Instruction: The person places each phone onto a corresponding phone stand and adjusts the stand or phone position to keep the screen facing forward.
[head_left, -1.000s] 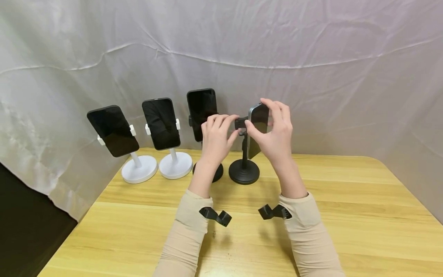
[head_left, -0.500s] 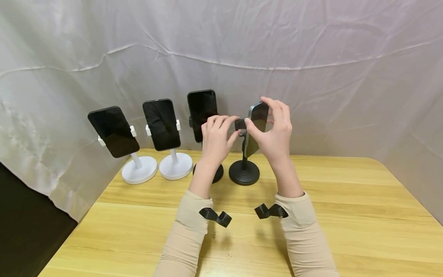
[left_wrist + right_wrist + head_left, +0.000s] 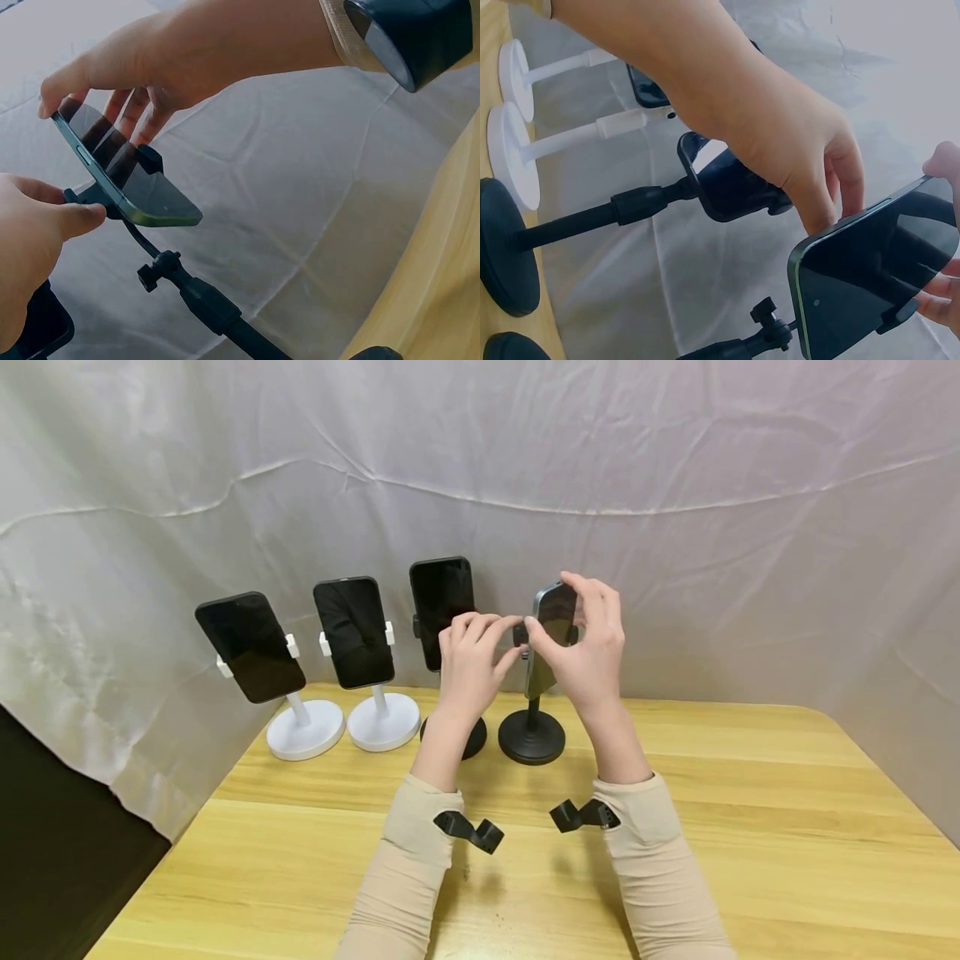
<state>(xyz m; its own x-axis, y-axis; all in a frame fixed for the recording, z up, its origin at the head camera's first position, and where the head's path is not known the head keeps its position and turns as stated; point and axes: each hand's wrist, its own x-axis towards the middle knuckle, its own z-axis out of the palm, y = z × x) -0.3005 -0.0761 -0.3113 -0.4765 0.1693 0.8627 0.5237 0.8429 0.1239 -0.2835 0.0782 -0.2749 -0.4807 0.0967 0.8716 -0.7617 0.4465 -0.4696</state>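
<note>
A smartphone (image 3: 552,607) with a greenish-blue frame leans against the clamp of a black phone stand (image 3: 531,737), its dark screen turned partly toward the right. My right hand (image 3: 596,647) grips the phone by its upper edges, thumb on the left side. With thumb and fingertips, my left hand (image 3: 471,664) pinches the clamp's left arm (image 3: 94,196), as the left wrist view shows. The clamp's other arm (image 3: 150,158) shows at the phone's far edge. The right wrist view shows the phone's lower end above the stand's joint (image 3: 771,326).
To the left stand two white phone stands, one with a tilted phone (image 3: 251,647), the other with a more upright phone (image 3: 354,632). A black stand with a third phone (image 3: 442,602) is partly behind my left hand. A grey curtain (image 3: 675,568) hangs behind the wooden table (image 3: 787,827).
My right hand has shifted slightly left with the phone, bringing it closer to the clamp, whose far arm now shows beside it. The left hand keeps its pinch on the clamp.
</note>
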